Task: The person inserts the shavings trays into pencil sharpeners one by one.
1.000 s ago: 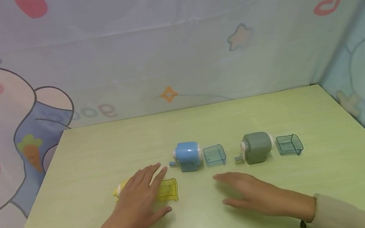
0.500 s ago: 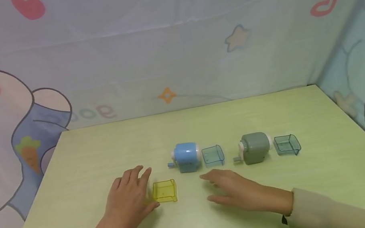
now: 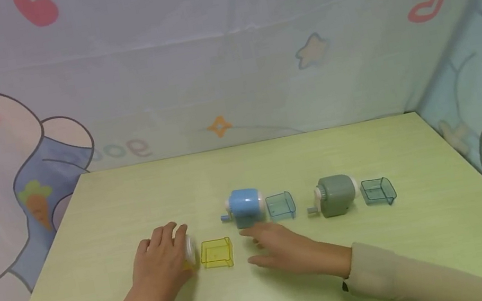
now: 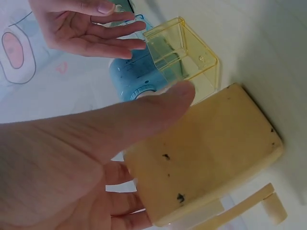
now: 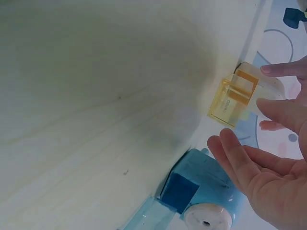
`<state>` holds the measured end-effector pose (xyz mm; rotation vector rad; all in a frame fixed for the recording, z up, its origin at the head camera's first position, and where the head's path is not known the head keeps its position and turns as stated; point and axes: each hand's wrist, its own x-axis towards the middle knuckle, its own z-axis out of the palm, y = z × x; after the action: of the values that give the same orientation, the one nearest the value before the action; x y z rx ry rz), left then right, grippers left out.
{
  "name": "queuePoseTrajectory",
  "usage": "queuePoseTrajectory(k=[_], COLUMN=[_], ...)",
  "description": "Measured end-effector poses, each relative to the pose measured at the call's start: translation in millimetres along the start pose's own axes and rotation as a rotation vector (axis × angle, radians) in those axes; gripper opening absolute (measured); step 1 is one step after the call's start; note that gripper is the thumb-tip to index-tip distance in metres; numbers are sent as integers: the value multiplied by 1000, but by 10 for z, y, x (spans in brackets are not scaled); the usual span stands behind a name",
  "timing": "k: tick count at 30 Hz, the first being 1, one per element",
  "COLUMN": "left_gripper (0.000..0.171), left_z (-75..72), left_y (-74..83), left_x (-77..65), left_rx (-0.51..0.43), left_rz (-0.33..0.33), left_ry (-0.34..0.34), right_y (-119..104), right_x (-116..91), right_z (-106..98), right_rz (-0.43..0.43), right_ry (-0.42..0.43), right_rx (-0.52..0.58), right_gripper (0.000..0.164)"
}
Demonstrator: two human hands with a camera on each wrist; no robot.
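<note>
My left hand (image 3: 157,265) holds a yellow crank pencil sharpener (image 4: 206,153), thumb along one side and fingers around the other. From the head, the hand covers most of it; only its white end ring and a bit of yellow show. Just right of it lies a clear yellow shavings drawer (image 3: 217,254), out of the sharpener. My right hand (image 3: 287,250) holds nothing; its fingers point left toward that drawer, with a gap between thumb and fingers. Close behind the right fingertips stands a blue crank pencil sharpener (image 3: 246,206).
A clear blue drawer (image 3: 281,206) lies right of the blue sharpener. Farther right are a grey-green crank sharpener (image 3: 338,195) and its clear drawer (image 3: 378,192). The pale table (image 3: 244,166) ends at a printed cloth (image 3: 226,67) behind it.
My left hand has drawn back left, off the yellow drawer, and the yellow sharpener's white end now shows beside it. My right hand has moved left, nearer the yellow drawer.
</note>
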<state>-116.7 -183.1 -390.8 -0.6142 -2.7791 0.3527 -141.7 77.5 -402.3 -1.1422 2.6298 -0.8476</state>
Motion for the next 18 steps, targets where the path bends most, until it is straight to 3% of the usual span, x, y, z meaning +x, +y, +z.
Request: queuePoseTrajectory(k=[7,14,18], left_gripper=[84,75,71], left_z=[26,22,41], left_y=[-15,-15,-25], left_x=[-15,-21,-23], left_rx=[29,28,15], left_rz=[-1,-7,0], left_ry=[45,25,48], right_y=[-9,-18,-32], right_x=[170,271,313], right_z=[83,133,158], right_rz=[35,1,5], right_ry=[2,20,5], right_rx=[6,-53,-64], right_gripper=[48,52,53])
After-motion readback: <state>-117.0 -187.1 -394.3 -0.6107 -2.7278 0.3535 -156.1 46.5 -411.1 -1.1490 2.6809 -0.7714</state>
